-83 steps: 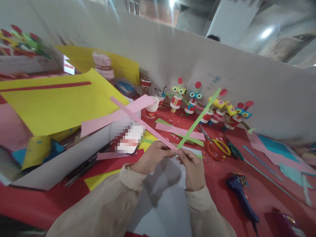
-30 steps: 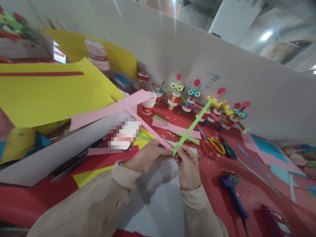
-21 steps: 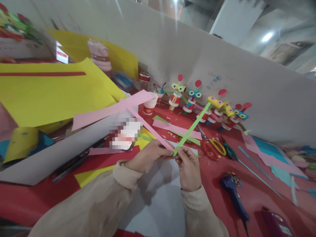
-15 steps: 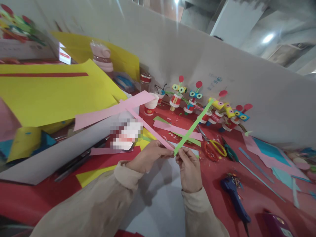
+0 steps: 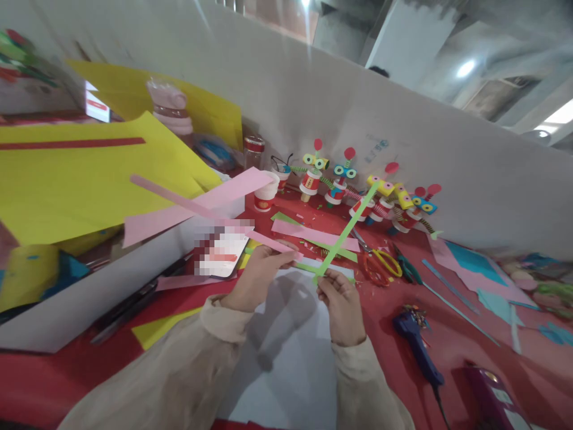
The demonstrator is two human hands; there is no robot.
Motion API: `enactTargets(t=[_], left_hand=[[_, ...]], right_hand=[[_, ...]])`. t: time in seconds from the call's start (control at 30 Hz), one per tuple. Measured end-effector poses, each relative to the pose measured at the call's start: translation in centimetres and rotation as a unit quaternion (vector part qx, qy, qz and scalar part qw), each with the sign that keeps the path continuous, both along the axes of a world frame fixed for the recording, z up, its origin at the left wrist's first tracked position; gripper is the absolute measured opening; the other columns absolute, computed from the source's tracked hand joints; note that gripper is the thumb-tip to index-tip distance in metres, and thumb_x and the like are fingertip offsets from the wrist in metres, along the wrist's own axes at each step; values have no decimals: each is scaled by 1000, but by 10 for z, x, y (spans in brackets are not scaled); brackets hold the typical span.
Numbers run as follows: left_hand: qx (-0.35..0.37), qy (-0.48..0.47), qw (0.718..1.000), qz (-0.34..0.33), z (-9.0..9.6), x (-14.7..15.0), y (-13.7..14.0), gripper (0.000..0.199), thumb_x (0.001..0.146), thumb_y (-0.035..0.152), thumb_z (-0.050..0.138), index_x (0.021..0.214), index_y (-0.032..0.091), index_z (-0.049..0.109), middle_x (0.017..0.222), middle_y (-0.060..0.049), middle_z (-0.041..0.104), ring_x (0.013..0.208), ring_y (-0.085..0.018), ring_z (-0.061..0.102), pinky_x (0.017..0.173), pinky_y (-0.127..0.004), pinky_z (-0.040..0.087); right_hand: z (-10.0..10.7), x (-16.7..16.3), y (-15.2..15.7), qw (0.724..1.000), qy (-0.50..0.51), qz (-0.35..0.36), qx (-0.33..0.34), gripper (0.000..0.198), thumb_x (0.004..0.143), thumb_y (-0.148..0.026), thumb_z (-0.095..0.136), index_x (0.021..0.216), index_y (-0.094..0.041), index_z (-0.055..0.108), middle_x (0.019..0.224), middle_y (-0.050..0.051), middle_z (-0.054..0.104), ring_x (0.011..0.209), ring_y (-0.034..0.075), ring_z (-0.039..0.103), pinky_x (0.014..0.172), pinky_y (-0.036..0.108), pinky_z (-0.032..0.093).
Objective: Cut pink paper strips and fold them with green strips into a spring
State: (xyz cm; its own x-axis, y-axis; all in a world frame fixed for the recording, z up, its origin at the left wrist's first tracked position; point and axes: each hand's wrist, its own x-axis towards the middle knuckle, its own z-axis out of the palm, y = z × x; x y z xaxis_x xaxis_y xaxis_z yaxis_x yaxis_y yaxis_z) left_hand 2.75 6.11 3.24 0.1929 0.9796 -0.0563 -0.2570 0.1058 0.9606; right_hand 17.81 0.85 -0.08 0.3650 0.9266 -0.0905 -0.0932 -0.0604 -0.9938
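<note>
My left hand [image 5: 257, 278] pinches the near end of a long pink paper strip [image 5: 172, 199], which stretches away to the upper left. In my right hand [image 5: 344, 304] is the lower end of a light green paper strip [image 5: 348, 232], angled up and to the right. A gap separates the two hands, and the held ends stand apart. Another bit of green shows between my hands; I cannot tell whether it belongs to the held strip. Below my hands lies a white sheet [image 5: 290, 364], with their shadow across it.
Paper-cup robot figures [image 5: 312, 179] line the wall. Scissors [image 5: 385, 263], pliers [image 5: 407, 266] and a blue glue gun [image 5: 418, 346] lie to the right. A phone [image 5: 228, 251], a white paper roll [image 5: 102, 286] and yellow sheets [image 5: 89, 185] are on the left.
My hands have drawn apart, so the pink and green strip ends that met are now separated. The pink strip has swung lower and further left. The view has shifted slightly right.
</note>
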Motion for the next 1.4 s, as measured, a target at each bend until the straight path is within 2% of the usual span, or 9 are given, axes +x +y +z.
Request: enactTargets(t=[0.27, 0.37, 0.47, 0.6, 0.83, 0.9, 1.0, 1.07, 1.4], left_hand=[[-50, -27, 997, -56, -8, 2, 0, 16, 63, 28, 72, 73, 16, 69, 68, -2, 64, 64, -12, 55, 62, -24, 42], [-56, -9, 994, -93, -10, 4, -1, 16, 61, 28, 74, 70, 17, 68, 71, -2, 65, 68, -13, 57, 67, -25, 45], [-84, -4, 987, -135, -7, 6, -2, 14, 58, 26, 74, 66, 17, 68, 70, -2, 65, 68, -13, 58, 69, -26, 47], [-100, 28, 978, -179, -5, 6, -3, 15, 56, 23, 73, 68, 16, 69, 67, -3, 67, 66, -14, 59, 65, -26, 47], [-46, 166, 956, -239, -24, 3, 5, 12, 55, 22, 67, 65, 16, 67, 57, -4, 65, 56, -14, 57, 46, -21, 36], [-38, 180, 954, -237, -27, 3, 5, 10, 54, 21, 65, 63, 16, 67, 55, -4, 64, 53, -14, 56, 44, -21, 34], [-21, 193, 952, -236, -24, 2, 5, 5, 51, 17, 63, 56, 15, 65, 50, -3, 62, 48, -13, 52, 42, -22, 30], [-29, 211, 950, -227, -19, 1, 5, 3, 50, 15, 63, 52, 15, 64, 47, -3, 60, 44, -12, 48, 42, -22, 30], [-44, 252, 941, -222, -17, 0, 10, 4, 47, 11, 66, 51, 12, 63, 42, -1, 55, 40, -11, 45, 43, -24, 32]], right_hand=[[1, 14, -38, 956, -292, 10, -32, 31, 74, -31, 57, 101, -16, 59, 71, 3, 63, 58, 16, 57, 57, 28, 45], [16, 55, -59, 844, -526, -94, -52, 29, 78, -24, 47, 102, -16, 62, 94, 12, 65, 89, 24, 59, 79, 37, 44], [25, 100, -85, 700, -650, -164, -246, 43, 71, -17, 51, 114, -15, 58, 109, 17, 61, 106, 34, 51, 87, 48, 38], [17, 136, -102, 646, -652, -119, -379, 57, 71, -21, 53, 128, -14, 46, 111, 18, 57, 103, 33, 54, 80, 43, 42], [21, 146, -104, 671, -665, -119, -305, 42, 72, -30, 53, 108, -8, 59, 94, 19, 60, 84, 31, 59, 70, 38, 43], [32, 134, -109, 737, -614, -136, -246, 37, 71, -33, 54, 100, -11, 62, 83, 14, 62, 74, 28, 58, 66, 37, 43], [45, 99, -114, 905, -400, -72, -124, 37, 77, -44, 52, 99, -15, 59, 67, 5, 61, 61, 21, 56, 58, 32, 43], [47, 71, -115, 946, -305, 16, -110, 37, 79, -49, 52, 93, -16, 60, 56, 1, 57, 53, 16, 51, 52, 27, 41], [28, 22, -97, 940, -283, 158, -105, 48, 83, -61, 38, 76, -16, 54, 41, -6, 43, 36, 9, 40, 39, 21, 30]])
